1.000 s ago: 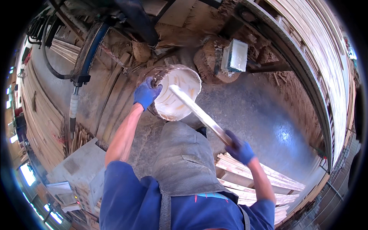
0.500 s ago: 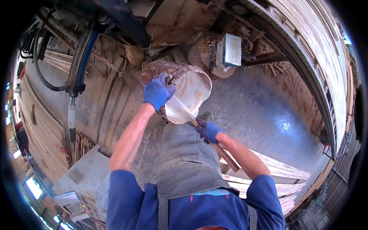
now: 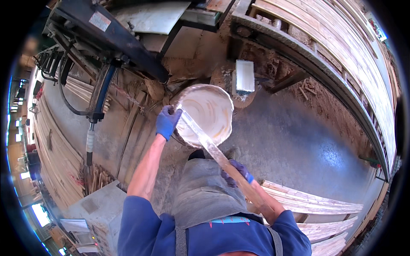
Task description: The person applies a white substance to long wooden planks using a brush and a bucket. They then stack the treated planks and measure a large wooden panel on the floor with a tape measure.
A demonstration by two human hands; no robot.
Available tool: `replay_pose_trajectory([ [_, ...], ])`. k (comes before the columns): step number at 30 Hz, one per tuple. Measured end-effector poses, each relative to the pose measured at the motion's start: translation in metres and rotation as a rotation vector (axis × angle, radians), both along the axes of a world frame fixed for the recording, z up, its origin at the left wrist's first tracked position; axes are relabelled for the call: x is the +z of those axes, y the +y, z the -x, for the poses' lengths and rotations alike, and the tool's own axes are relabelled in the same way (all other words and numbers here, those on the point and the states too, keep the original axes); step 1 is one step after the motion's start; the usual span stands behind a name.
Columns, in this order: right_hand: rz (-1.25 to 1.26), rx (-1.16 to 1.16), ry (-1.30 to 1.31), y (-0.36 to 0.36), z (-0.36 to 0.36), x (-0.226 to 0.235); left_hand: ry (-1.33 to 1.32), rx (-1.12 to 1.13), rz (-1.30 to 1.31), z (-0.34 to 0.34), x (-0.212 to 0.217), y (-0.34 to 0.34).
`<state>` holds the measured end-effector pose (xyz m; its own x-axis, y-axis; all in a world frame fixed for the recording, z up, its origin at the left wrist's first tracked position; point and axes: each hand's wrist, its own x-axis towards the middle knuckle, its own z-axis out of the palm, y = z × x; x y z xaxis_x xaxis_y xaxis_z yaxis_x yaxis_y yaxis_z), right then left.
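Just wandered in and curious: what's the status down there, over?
Left hand grips round white bucket rim, tilted. Right hand holds long wooden stick, tip inside. Stacked wooden slats beside right arm.

My left hand (image 3: 167, 121), in a blue glove, grips the rim of a white bucket (image 3: 207, 114) tilted toward me, its inside smeared pale. My right hand (image 3: 237, 171), also gloved, holds a long wooden stick (image 3: 213, 149) whose far end reaches into the bucket. A grey apron (image 3: 200, 194) covers my front. Stacked planks (image 3: 316, 205) lie at my right on the concrete floor (image 3: 294, 145).
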<state>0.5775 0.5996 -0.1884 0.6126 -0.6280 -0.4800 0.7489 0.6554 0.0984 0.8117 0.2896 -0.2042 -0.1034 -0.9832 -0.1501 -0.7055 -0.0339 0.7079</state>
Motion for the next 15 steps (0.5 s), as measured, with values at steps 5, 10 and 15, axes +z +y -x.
replay_pose_trajectory([
  [5, 0.055, -0.056, 0.094, 0.04, 0.072, 0.083, 0.401, 0.216, -0.198, 0.007, -0.023, -0.032],
  [10, 0.066, -0.116, 0.403, 0.073, 0.11, 0.125, 0.416, 0.209, -0.225, 0.047, -0.021, -0.055],
  [15, 0.139, -0.185, 0.636, 0.074, 0.133, 0.15, 0.216, 0.132, -0.196, 0.065, -0.051, -0.077],
])
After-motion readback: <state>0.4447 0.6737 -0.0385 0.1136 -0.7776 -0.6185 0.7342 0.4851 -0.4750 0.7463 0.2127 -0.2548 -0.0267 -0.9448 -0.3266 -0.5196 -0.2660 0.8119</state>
